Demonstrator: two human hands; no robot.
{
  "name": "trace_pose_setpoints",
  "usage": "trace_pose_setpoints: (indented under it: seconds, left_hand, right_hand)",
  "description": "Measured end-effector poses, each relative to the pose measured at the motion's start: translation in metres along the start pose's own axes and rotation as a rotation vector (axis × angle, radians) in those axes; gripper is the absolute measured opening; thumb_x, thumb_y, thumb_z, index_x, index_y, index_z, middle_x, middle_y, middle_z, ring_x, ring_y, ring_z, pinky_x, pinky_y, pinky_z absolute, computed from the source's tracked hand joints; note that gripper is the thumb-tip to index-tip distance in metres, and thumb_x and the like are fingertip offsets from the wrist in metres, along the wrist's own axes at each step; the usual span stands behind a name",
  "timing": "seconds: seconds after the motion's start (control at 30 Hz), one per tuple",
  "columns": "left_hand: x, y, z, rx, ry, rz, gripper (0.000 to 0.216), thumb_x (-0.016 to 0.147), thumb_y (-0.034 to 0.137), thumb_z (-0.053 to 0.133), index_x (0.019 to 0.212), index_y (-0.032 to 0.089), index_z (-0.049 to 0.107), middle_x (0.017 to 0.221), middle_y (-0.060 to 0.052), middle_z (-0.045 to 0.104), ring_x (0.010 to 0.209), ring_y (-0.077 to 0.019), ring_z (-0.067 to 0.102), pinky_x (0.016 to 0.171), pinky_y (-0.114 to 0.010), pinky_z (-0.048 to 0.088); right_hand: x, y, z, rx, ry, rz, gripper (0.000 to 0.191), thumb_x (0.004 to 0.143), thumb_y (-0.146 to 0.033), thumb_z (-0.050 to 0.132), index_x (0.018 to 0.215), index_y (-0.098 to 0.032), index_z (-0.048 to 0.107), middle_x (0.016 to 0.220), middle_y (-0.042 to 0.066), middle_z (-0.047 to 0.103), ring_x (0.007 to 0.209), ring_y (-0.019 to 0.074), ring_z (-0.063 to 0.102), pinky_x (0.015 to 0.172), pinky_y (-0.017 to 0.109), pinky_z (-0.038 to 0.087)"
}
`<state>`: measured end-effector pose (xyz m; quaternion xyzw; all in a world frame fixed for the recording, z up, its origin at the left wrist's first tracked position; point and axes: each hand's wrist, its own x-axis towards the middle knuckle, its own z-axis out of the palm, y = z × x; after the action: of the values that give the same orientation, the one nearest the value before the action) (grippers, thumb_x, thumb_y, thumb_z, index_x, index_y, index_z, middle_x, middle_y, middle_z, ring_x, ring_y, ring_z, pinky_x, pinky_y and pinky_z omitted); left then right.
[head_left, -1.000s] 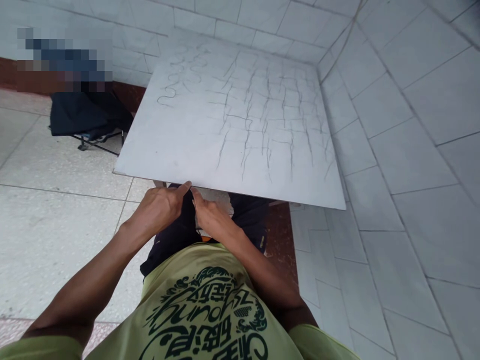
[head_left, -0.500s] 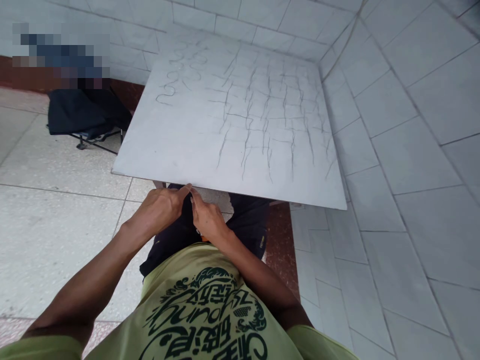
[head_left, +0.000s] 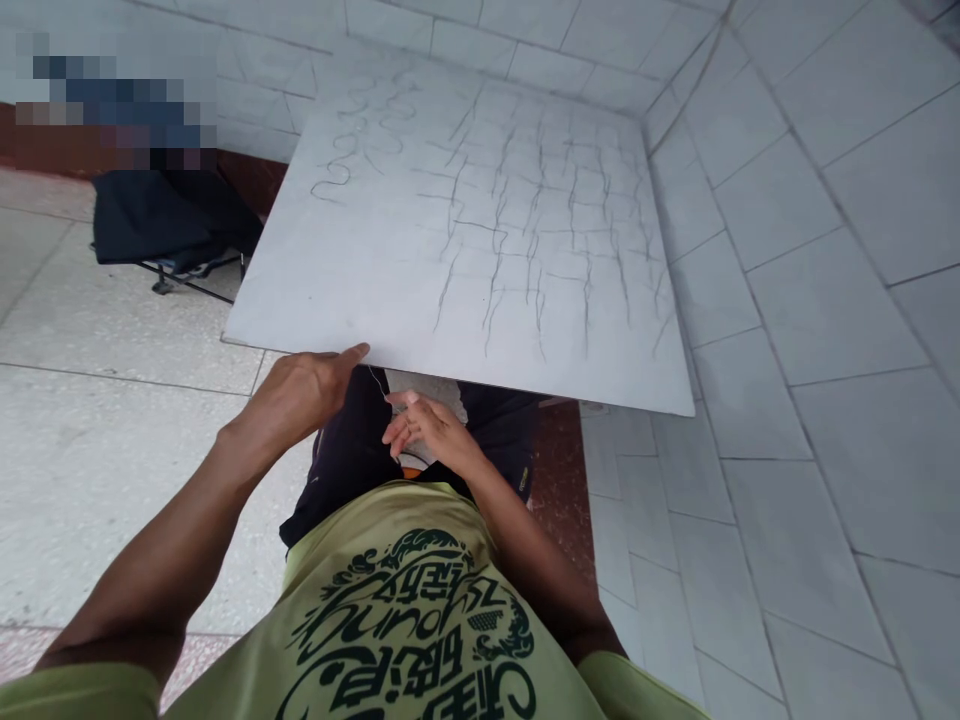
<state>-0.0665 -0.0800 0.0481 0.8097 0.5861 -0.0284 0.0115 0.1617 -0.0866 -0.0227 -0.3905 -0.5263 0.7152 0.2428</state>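
Note:
A pale thin strand (head_left: pixel 378 382), thread-like, hangs in a slight curve between my two hands just below the board's near edge. My left hand (head_left: pixel 311 390) is closed at that edge, its index fingertip over the rim of the white board (head_left: pixel 300 290); the strand's upper end meets these fingers, whose thumb is hidden. Lower and to the right, my right hand (head_left: pixel 431 428) has thumb and index close together at the strand's lower end, the other fingers loosely curled. On the board, dark wavy lines (head_left: pixel 536 210) form a rough grid; whether laid strands or drawn marks, I cannot tell.
Curly dark lines (head_left: pixel 330 180) mark the board's left side. A tiled wall (head_left: pixel 810 330) borders the right and back. At left, a black folding stool (head_left: pixel 169 220) stands on the speckled floor (head_left: pixel 112 480), below a blurred-out patch (head_left: pixel 120 110).
My hands were together at the board's near edge. The right has drawn down and away, baring the strand between them, while the left index has moved slightly up onto the rim.

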Motion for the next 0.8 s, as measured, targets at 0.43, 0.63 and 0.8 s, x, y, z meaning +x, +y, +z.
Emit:
trace_pose_setpoints:
  seconds: [0.43, 0.63, 0.8]
  left_hand:
    - [0.012, -0.007, -0.012, 0.010, 0.014, -0.036, 0.049, 0.104, 0.028, 0.040, 0.148, 0.021, 0.058, 0.089, -0.010, 0.079, 0.076, -0.0244, 0.074, 0.066, -0.030, 0.048]
    - [0.014, -0.006, -0.009, 0.051, 0.006, -0.003, 0.048, 0.105, 0.027, 0.038, 0.149, 0.021, 0.058, 0.086, -0.010, 0.078, 0.075, -0.0253, 0.074, 0.064, -0.031, 0.047]
    - [0.014, -0.006, -0.003, -0.028, 0.023, -0.046, 0.048, 0.104, 0.028, 0.040, 0.147, 0.019, 0.059, 0.093, -0.014, 0.079, 0.080, -0.0286, 0.075, 0.071, -0.036, 0.053]
  right_hand:
    - [-0.017, -0.006, 0.002, -0.292, -0.029, -0.134, 0.035, 0.108, -0.039, 0.041, 0.121, -0.019, 0.067, 0.070, -0.003, 0.069, 0.055, 0.0095, 0.063, 0.061, 0.021, 0.049]
    - [-0.023, -0.010, 0.005, -0.669, 0.043, -0.231, 0.028, 0.108, -0.027, 0.042, 0.106, -0.018, 0.068, 0.072, -0.003, 0.069, 0.064, 0.0102, 0.063, 0.073, 0.023, 0.047]
    - [-0.021, -0.009, 0.011, -0.782, 0.138, -0.201, 0.039, 0.109, -0.030, 0.043, 0.076, -0.020, 0.061, 0.064, -0.001, 0.066, 0.063, 0.0124, 0.062, 0.077, 0.025, 0.046]
